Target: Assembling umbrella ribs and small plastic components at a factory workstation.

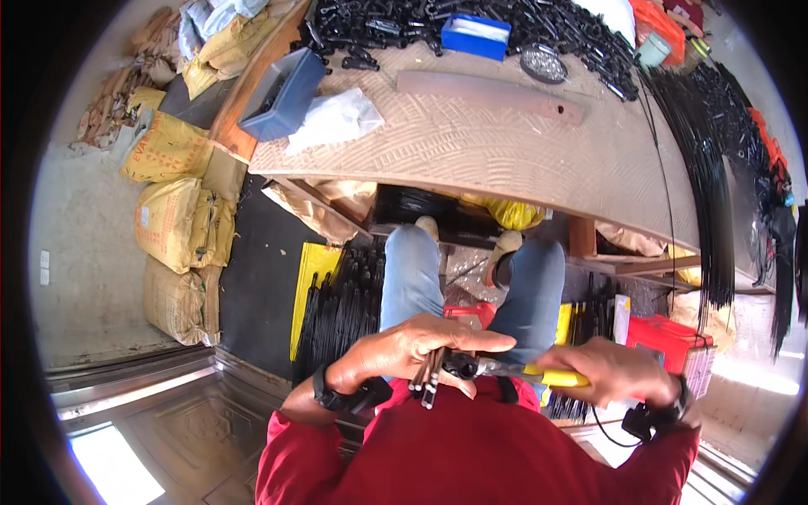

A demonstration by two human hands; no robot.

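My left hand (402, 347) is closed round a small bundle of thin dark rods (428, 380), whose pale ends poke out below it. Its index finger stretches to the right over a small black fitting (459, 365). In my right hand (610, 370) is a yellow-handled tool (560, 378). The tool's metal end reaches left and meets the black fitting; its exact kind is hard to make out. Both hands are above my lap, close to my red shirt.
Ahead is a workbench (337, 160) with heaped black parts (539, 25), a blue tray (475, 37), a blue-grey bin (284, 94) and a metal bar (492, 94). Black rods (341, 295) stand left of my legs; long black strands (699, 194) hang at right. Yellow sacks (168, 223) line the wall.
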